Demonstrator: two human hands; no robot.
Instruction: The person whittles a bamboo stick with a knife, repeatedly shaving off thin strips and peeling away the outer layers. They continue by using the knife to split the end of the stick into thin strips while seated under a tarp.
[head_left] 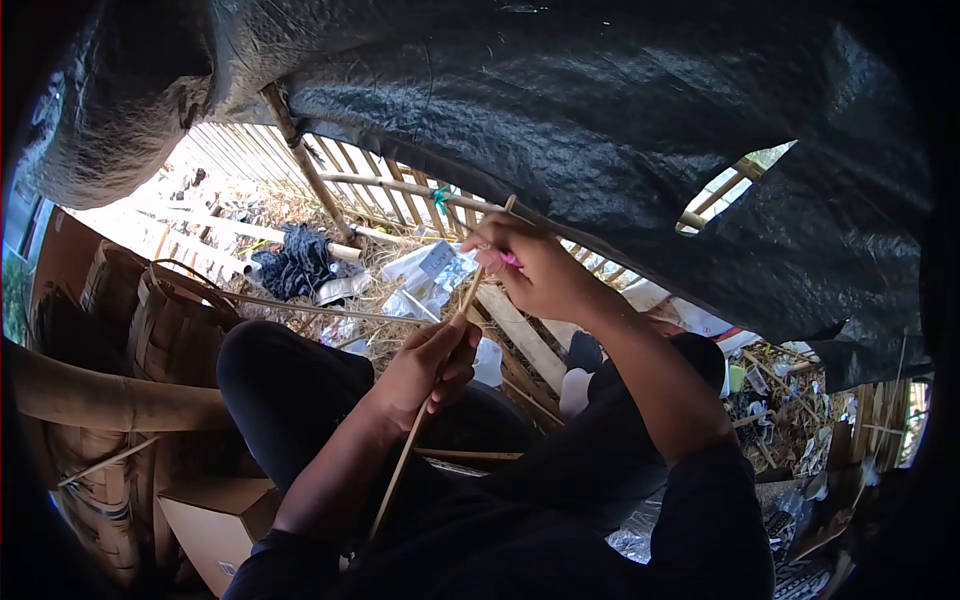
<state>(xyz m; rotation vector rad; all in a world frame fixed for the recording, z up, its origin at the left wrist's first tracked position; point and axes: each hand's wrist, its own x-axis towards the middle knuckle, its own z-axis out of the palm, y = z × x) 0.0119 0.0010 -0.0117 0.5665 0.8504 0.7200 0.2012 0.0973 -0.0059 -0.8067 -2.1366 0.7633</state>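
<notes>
A long, thin bamboo strip [398, 476] slants up from my lap, in front of my body. My left hand [432, 365] is closed around it near its middle, with the thumb pressed along the strip. Farther up, my right hand [530, 265] is closed at the strip's upper part. A bit of something pink [511, 259] shows between its curled fingers; most of it is hidden in the palm, and I cannot tell its kind. The strip's upper end rises past the right hand's knuckles.
Black plastic sheeting [600, 100] hangs low overhead, before a bamboo slat fence [380, 185]. Woven baskets [180, 330], a thick bamboo pole [120, 395] and a cardboard box [210, 520] stand at left. Dark cloth [297, 262] and litter lie on the straw-covered ground.
</notes>
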